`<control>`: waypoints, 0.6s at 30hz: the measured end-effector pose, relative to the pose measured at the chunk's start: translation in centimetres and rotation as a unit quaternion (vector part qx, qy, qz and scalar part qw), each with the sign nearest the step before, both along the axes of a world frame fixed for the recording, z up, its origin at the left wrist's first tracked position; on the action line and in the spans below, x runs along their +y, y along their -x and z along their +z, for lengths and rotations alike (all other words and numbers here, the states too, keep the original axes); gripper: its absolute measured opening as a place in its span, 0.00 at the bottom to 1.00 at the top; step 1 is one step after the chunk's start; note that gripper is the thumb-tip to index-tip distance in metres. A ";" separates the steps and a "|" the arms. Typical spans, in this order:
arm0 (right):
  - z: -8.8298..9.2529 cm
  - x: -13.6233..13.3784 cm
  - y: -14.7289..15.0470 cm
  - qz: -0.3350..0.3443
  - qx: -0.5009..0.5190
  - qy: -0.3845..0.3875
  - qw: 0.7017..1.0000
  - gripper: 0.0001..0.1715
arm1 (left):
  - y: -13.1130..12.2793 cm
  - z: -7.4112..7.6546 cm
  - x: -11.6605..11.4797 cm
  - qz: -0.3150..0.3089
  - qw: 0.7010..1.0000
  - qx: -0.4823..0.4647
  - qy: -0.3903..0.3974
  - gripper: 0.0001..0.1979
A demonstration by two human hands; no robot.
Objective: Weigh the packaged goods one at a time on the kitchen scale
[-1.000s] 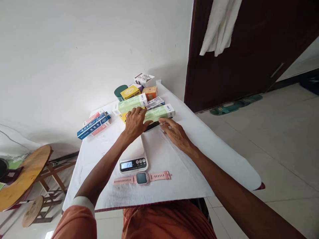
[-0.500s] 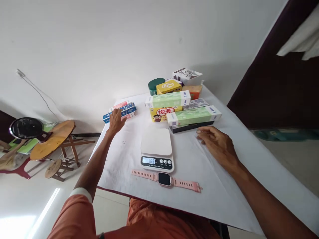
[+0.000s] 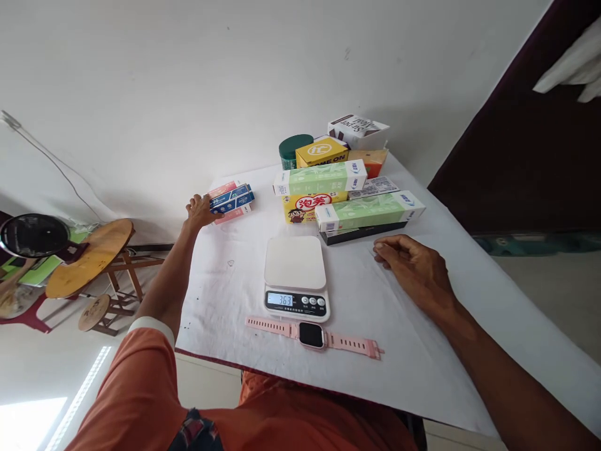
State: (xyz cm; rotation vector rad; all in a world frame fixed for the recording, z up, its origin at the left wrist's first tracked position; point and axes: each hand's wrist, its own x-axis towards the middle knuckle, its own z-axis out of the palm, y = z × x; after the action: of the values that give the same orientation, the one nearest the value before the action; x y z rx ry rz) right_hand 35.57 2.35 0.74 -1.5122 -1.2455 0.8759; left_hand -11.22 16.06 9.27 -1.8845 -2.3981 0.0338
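Observation:
My left hand (image 3: 200,210) is stretched to the table's far left, its fingers curled round the end of a blue box (image 3: 232,200) that lies in a small stack with red-and-white boxes. My right hand (image 3: 414,264) rests palm down on the white tablecloth (image 3: 225,282), fingers loose and holding nothing, just in front of a flat black box (image 3: 361,233). A long green box (image 3: 369,211) lies on that black box. Between my hands stands a white kitchen scale (image 3: 295,263) with a bare plate and a lit display.
A pink smartwatch (image 3: 312,336) lies flat before the scale. Behind it are another green box (image 3: 322,177), a yellow cartoon box (image 3: 311,207), a green tin (image 3: 294,150) and several more boxes. A round wooden table (image 3: 89,255) and stool (image 3: 94,312) stand left; a dark door (image 3: 516,156) is right.
My left hand left the green boxes and moved left to the blue box stack, now gripping its end. My right hand drew back slightly. The view swung left.

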 end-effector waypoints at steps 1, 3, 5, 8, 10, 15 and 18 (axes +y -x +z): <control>0.0 0.0 0.0 0.002 -0.003 -0.003 1.000 0.13 | 0.1 0.1 -0.1 0.012 1.000 -0.001 0.003 0.42; -0.1 0.0 -0.1 0.009 -0.012 -0.010 1.000 0.13 | 0.3 0.2 -0.4 0.035 0.999 -0.005 0.007 0.48; -0.3 0.0 -0.3 0.011 -0.021 -0.013 1.000 0.13 | 0.3 0.1 -0.9 0.047 0.999 -0.007 0.008 0.52; -0.3 0.2 -0.4 0.009 -0.029 -0.008 1.000 0.14 | 0.3 -0.2 -1.9 0.038 0.999 -0.013 -0.001 0.53; -0.3 0.2 -0.4 0.011 -0.034 -0.006 0.999 0.13 | 0.5 -0.3 -2.8 0.020 0.999 -0.021 -0.015 0.52; -0.2 0.2 -0.3 0.015 -0.051 -0.010 0.999 0.10 | 0.5 -0.8 -4.8 -0.032 0.996 -0.057 -0.057 0.39; -0.4 0.3 -0.4 0.012 -0.040 -0.015 0.999 0.11 | 0.1 -1.1 -6.0 -0.038 0.993 -0.086 -0.071 0.30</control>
State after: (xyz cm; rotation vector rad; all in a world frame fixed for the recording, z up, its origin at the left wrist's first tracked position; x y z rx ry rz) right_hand 35.96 2.62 0.33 -1.5240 -1.3313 0.8166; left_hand -11.32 10.04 8.20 -1.9836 -2.3577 -0.3094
